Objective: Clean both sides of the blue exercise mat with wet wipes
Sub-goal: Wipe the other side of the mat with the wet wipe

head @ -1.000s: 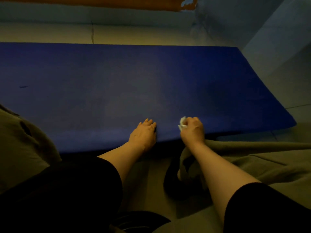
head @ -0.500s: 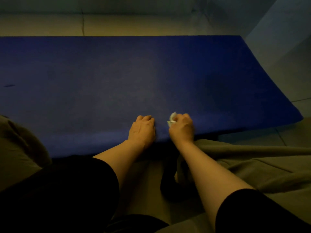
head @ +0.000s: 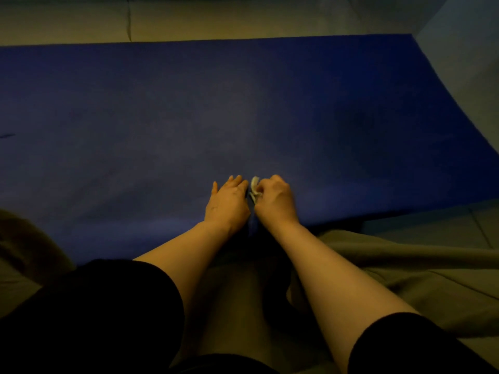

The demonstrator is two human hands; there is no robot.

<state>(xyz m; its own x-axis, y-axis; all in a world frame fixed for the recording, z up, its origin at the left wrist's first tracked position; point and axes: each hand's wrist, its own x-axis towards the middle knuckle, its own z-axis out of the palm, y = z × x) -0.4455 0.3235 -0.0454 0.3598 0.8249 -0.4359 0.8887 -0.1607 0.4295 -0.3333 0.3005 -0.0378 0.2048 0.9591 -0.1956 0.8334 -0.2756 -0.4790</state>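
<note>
**Hands meeting at the near edge of the mat**

Right hand is curling its fingers round a small crumpled white wipe and pressing it down on the blue mat, close to the mat's near edge. Left hand is lying palm down on the mat just beside it, fingers straight and relaxed, grasping nothing; its fingertips are almost touching the wipe.

The mat is lying flat and unrolled on the floor, stretching across nearly the whole view and running out of frame on the left. Its surface is looking deep blue and matte, with a faintly paler patch ahead of the hands and a tiny dark mark far to the left. Its right end is showing a corner near the wall.

Both forearms are reaching out bare from black sleeves. Olive-grey cloth is lying in folds on the floor beside the right arm.
</note>
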